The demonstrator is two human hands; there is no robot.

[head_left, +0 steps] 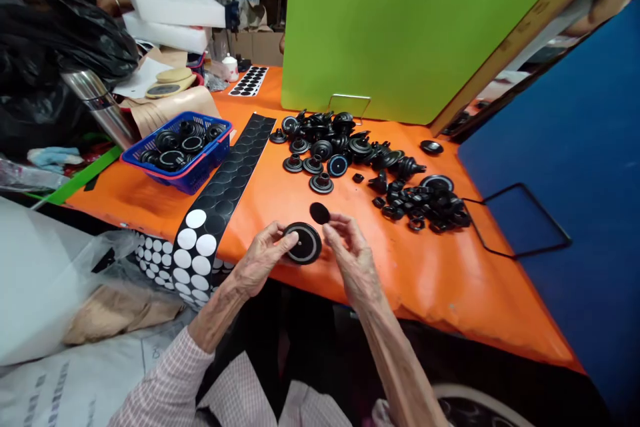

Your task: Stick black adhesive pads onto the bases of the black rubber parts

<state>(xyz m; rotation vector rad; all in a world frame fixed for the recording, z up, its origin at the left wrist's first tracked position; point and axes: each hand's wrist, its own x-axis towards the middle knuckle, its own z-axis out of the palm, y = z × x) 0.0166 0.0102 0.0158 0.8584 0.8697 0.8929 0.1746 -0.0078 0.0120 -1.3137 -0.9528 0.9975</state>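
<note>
My left hand (261, 257) grips the edge of a round black part (306, 244) with a pale ring on its face, over the front of the orange table. Just to the right, my right hand (351, 253) pinches a small black disc (319, 213) between thumb and fingers. The disc is above the upper right of the round part, apart from it. Left of my hands lies a long black strip of round stickers (226, 180), with white circles showing at its near end where it hangs over the table edge.
A blue basket (200, 163) of black parts stands at the left. Black parts (321, 150) and small black rings (417, 203) are heaped beyond my hands. A green board (400, 27) rises behind them, a blue panel (565, 147) at the right. A steel flask (97, 103) leans at far left.
</note>
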